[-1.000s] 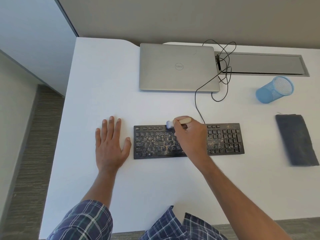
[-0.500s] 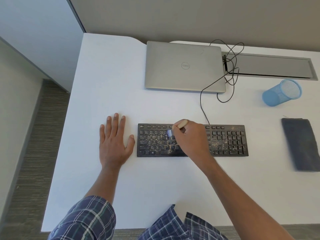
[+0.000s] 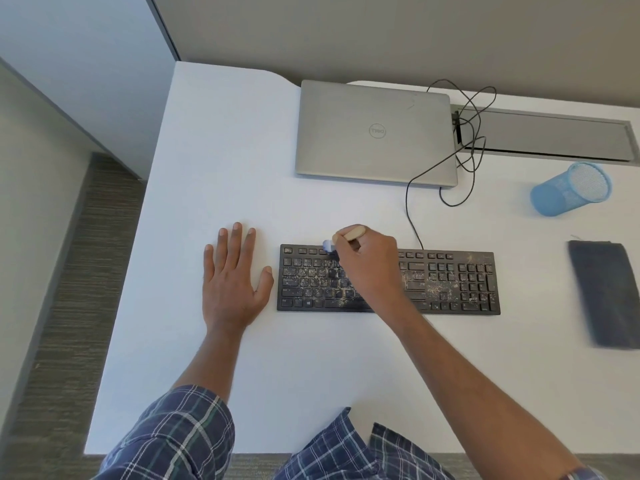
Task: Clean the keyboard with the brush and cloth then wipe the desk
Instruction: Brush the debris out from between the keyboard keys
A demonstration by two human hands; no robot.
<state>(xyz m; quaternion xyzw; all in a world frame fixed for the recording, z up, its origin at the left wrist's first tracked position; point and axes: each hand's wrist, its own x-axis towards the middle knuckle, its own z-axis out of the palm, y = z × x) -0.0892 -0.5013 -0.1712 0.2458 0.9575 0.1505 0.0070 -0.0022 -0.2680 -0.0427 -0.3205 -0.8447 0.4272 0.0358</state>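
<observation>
Gripped brush in right hand at dusty keyboard's top row. Rested left hand flat, fingers spread, on desk.

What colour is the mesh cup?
The mesh cup is light blue; head view shows it best.

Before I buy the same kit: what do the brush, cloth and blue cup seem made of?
The brush has a pale handle, probably wood; its blue tip is too blurred. The cloth looks dark grey, soft, matte: likely microfibre. The blue cup has a perforated mesh wall, probably painted metal.
</observation>
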